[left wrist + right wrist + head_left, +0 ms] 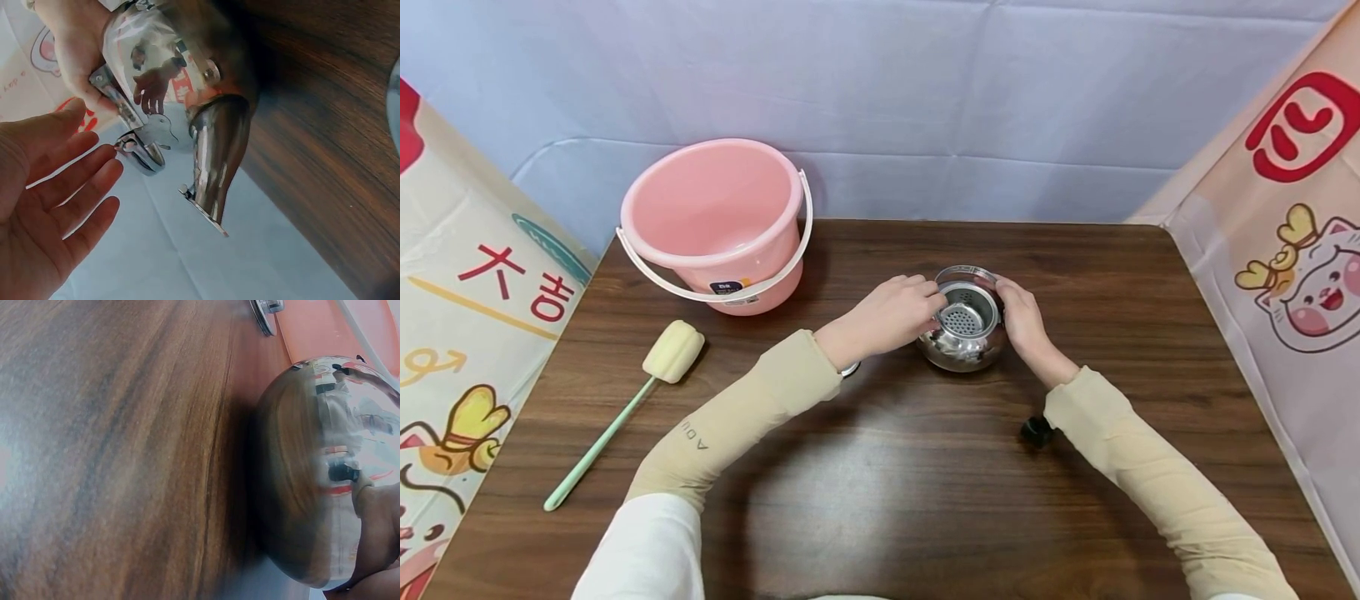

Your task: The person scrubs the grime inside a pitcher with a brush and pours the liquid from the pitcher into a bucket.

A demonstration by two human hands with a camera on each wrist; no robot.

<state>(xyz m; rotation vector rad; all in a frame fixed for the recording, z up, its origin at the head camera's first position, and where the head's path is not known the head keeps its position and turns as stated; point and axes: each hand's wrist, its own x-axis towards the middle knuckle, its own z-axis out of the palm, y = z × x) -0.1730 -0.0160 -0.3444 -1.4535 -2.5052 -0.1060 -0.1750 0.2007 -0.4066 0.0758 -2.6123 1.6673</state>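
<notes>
A shiny stainless steel teapot [961,354] stands upright on the table, its top uncovered, with a perforated strainer [962,319] inside the mouth. Its spout [217,159] shows in the left wrist view. My right hand [1024,321] holds the pot's right side near the rim; in the right wrist view fingers [378,531] lie against the polished body. My left hand [895,315] is by the left rim. Its fingers look loosely extended and apart from the metal in the left wrist view. A round metal lid [265,312] lies left of the pot, mostly hidden by my left wrist in the head view.
A pink bucket [722,267] with a white handle stands at the back left. Before it lies a sponge brush [673,352] with a green stick. A small black object [1037,432] shows beside my right cuff. Cloth sheets hang behind and at both sides.
</notes>
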